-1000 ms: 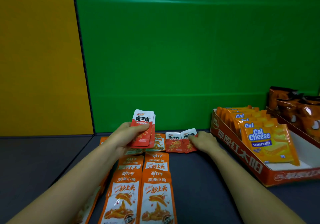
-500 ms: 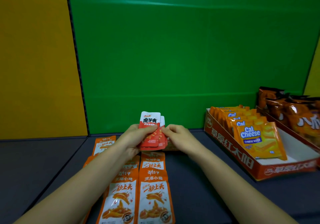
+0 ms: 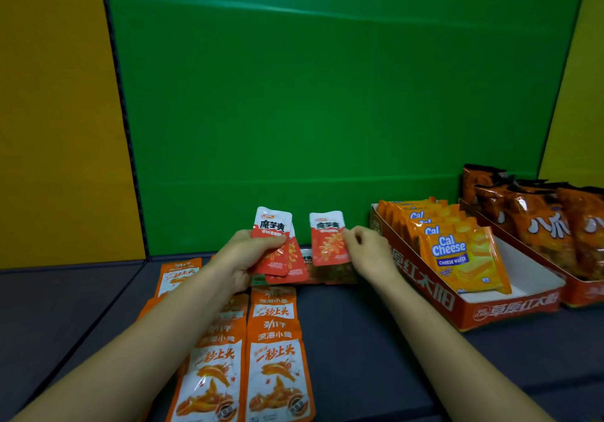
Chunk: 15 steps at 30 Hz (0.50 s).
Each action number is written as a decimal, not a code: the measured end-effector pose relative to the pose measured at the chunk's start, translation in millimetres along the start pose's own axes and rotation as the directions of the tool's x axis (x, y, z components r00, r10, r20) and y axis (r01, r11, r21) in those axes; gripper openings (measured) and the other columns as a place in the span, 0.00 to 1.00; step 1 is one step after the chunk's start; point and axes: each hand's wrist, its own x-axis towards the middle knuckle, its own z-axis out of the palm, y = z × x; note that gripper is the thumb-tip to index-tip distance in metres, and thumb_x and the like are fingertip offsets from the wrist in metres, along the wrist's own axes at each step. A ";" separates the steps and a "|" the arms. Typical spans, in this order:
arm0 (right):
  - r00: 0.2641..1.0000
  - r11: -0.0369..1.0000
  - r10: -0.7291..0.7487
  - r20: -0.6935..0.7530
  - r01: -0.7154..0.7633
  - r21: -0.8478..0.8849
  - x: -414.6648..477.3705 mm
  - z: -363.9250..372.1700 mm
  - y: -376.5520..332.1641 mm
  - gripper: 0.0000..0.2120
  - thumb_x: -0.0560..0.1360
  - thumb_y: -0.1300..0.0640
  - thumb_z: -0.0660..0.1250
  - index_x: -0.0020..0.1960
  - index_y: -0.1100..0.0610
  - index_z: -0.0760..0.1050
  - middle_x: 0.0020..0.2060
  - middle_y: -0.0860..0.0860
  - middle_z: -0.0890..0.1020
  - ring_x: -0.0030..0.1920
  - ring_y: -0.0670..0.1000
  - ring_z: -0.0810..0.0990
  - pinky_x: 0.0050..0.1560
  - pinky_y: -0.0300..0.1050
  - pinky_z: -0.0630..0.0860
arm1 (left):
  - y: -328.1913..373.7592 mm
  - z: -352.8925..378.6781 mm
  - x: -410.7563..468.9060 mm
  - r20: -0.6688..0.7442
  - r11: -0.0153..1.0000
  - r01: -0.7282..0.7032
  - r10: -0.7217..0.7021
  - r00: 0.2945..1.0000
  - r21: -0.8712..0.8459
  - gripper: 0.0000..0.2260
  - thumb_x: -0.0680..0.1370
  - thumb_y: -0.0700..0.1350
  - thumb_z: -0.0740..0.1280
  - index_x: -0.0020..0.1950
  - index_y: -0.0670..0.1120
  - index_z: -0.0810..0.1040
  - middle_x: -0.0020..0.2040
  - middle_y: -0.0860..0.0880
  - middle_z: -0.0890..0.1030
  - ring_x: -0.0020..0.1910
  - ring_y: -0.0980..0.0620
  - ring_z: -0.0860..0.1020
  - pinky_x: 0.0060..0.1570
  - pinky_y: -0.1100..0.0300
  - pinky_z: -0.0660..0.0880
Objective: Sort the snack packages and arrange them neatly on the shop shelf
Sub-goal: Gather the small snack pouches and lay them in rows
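My left hand holds a small stack of red-and-white snack sachets upright above the dark shelf. To its right, my right hand pinches one more red sachet by its right edge, held apart from the stack. More red sachets lie flat on the shelf behind and below both hands, partly hidden. Orange fish-snack packs lie in overlapping columns in front of me, partly under my left forearm.
A red cardboard tray at the right holds a row of Cal Cheese wafer packs. A second tray with dark orange bags stands further right. A green back wall and a yellow left side panel close in the shelf.
My right hand left the sachets lying on the shelf, came up to the stack in my left hand, and now holds one sachet apart from it. The view shifted left.
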 end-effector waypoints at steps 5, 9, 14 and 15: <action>0.994 0.976 0.104 -0.014 -0.105 -0.191 15.0 -12.2 27.8 0.15 0.81 0.53 0.55 0.47 0.61 0.75 0.49 0.59 0.81 0.50 0.59 0.79 0.47 0.48 0.71 | 2.9 -8.1 0.8 -0.012 1.000 -0.011 0.011 1.000 -0.001 0.05 0.74 0.39 0.69 0.49 0.41 0.76 0.27 0.48 0.82 0.23 0.54 0.80 0.24 0.64 0.77; 0.992 0.912 0.125 0.002 -0.114 -0.394 19.4 -14.7 28.8 0.14 0.80 0.57 0.56 0.56 0.65 0.77 0.54 0.61 0.81 0.52 0.59 0.79 0.47 0.47 0.73 | 0.6 -4.3 0.2 0.016 1.000 0.000 0.000 1.000 0.003 0.03 0.74 0.39 0.69 0.45 0.42 0.76 0.26 0.48 0.82 0.23 0.54 0.80 0.23 0.63 0.77; 0.988 0.805 0.148 0.054 -0.089 -0.586 19.4 -15.5 21.7 0.14 0.78 0.64 0.58 0.61 0.65 0.73 0.59 0.62 0.77 0.59 0.61 0.78 0.55 0.51 0.76 | -1.9 0.8 1.1 0.037 1.000 -0.007 0.006 0.999 0.021 0.03 0.74 0.39 0.69 0.45 0.43 0.76 0.28 0.48 0.83 0.24 0.54 0.81 0.27 0.63 0.79; 0.985 0.780 0.160 0.058 -0.090 -0.620 19.0 -14.9 21.2 0.15 0.77 0.65 0.58 0.62 0.65 0.73 0.60 0.61 0.77 0.59 0.60 0.77 0.55 0.51 0.76 | -2.3 0.9 1.3 0.037 1.000 -0.006 0.005 0.999 0.026 0.04 0.74 0.40 0.70 0.46 0.43 0.76 0.30 0.48 0.83 0.25 0.54 0.81 0.27 0.63 0.79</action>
